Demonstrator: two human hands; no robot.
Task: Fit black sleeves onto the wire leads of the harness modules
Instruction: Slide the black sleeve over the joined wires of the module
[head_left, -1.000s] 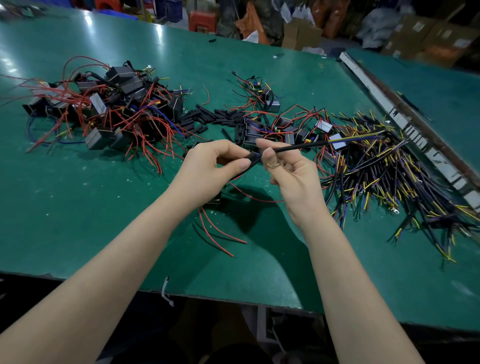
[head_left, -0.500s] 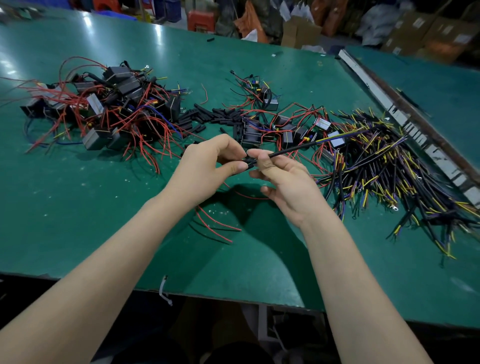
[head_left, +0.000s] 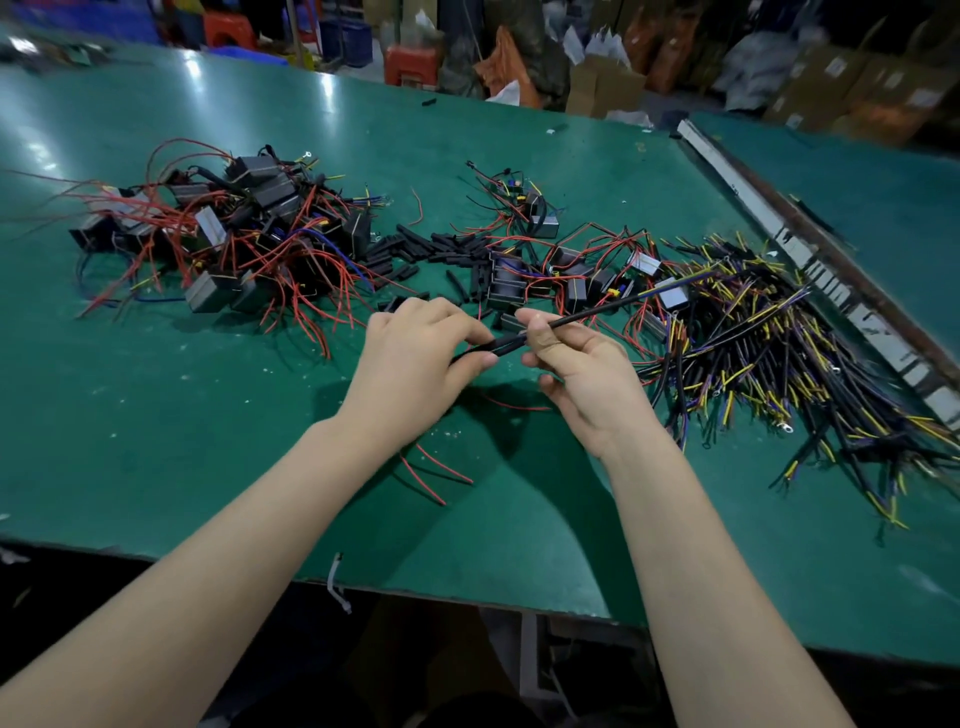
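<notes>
no legible text, labels too blurred

**Where everything sits on the table**

On the table (head_left: 156, 415), a heap of harness modules (head_left: 234, 234) with tangled leads lies far left. To its right, in the middle, loose sleeves (head_left: 431, 249) are scattered, and just right of those sits a smaller cluster of modules (head_left: 566, 275). Further right, a wide pile of cut wire leads (head_left: 769, 353) spreads toward the table's right edge, where a long rail (head_left: 810, 260) runs front to back. Nearer the front edge, the left hand (head_left: 415, 358) and right hand (head_left: 587, 374) meet above the table, in front of the sleeves, with one sleeved lead (head_left: 587, 314) between them, slanting up to the right over the small cluster. Beyond the table's far edge stand cardboard boxes (head_left: 602, 85).
</notes>
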